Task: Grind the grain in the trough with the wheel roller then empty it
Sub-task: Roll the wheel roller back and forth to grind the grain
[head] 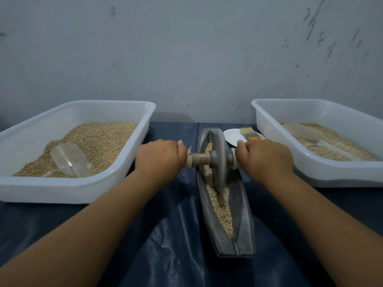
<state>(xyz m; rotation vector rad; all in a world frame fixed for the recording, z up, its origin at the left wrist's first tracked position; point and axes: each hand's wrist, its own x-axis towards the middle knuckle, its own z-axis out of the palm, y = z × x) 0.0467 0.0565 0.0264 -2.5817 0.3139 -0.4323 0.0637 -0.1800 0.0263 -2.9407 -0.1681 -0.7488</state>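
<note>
Both hands, left hand (160,157) and right hand (266,157), grip the axle ends of the wheel roller (218,160), holding it upright between them in the trough (244,214), evidently to crush the grain (220,206) lying along its channel.

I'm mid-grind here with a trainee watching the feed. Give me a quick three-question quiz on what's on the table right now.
1. True or false: both hands grip the axle of the wheel roller.
2. What rests on the white plate? A) spoon B) brush C) lid
3. Fill in: a clear scoop lies in the grain of the ___ tub.

Key
1. True: the left hand and right hand each hold an axle end, with the wheel standing in the trough.
2. B, the brush.
3. Left or right; the left tub holds a scoop, and so does the right tub.
</note>
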